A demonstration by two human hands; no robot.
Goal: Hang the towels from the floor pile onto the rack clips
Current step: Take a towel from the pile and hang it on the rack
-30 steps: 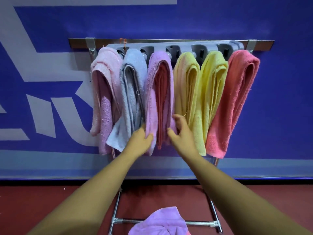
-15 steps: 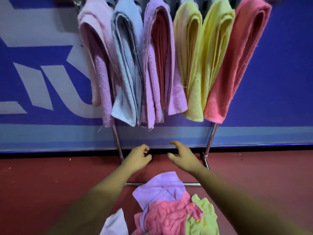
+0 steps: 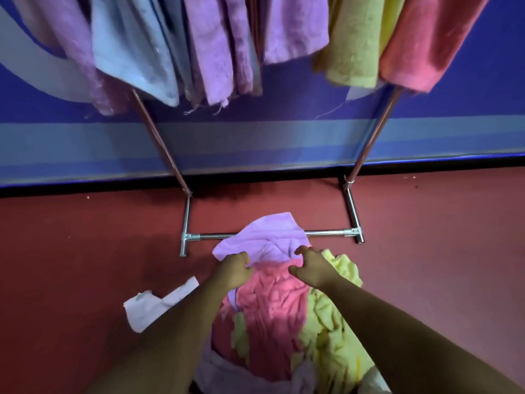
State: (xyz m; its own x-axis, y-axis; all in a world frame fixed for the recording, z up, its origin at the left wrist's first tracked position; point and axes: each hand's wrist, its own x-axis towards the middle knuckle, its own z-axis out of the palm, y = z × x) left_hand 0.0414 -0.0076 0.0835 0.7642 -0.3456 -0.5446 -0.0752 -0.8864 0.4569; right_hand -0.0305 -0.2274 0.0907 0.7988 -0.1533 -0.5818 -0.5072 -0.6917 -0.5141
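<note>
Hung towels (image 3: 216, 46) hang from the rack (image 3: 369, 143) overhead, so your work is now at floor level. The pile (image 3: 272, 314) lies at the rack's foot, with its long axis running from the base bar toward you. The lilac towel (image 3: 270, 237) tops the far end, draped over the bar with one corner pointing at the wall. It is likely the next pick. Your left hand (image 3: 234, 270) curls at its near edge; a grip cannot be confirmed. Your right hand (image 3: 312, 268) hovers with fingers half-spread, holding nothing.

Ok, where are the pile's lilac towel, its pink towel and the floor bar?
lilac towel (image 3: 264, 237): head view, flat upper part.
pink towel (image 3: 272, 305): head view, crumpled middle.
floor bar (image 3: 324, 232): head view, bare right stretch.
</note>
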